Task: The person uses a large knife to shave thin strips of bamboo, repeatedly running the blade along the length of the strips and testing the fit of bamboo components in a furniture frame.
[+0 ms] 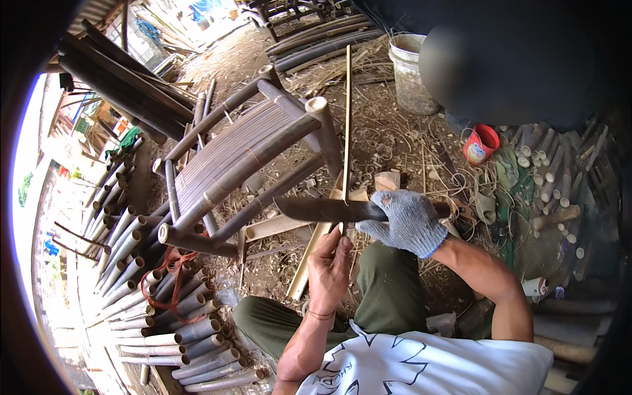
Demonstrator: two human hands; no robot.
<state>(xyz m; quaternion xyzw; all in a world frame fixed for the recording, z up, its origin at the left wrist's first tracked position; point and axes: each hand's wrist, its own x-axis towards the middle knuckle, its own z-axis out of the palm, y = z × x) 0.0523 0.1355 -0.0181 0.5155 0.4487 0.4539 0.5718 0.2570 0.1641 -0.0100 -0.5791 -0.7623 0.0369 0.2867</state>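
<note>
Our right hand [408,220], in a grey knitted glove, is closed around the dark knife [313,209], its back facing up, the forearm [480,266] slanting in from the lower right. The blade points left and lies crosswise at the thin pale strip [348,118], which stretches away from us above the littered ground [388,145]. Our bare left hand [329,266] reaches up just below the blade, thumb and fingers pinched on the strip's near end; a thin band [320,315] circles that wrist.

Our white shirt [454,365] carries a black outline drawing with some printed letters. The red bucket [482,141], off to the right, bears a label too small to make out.
</note>
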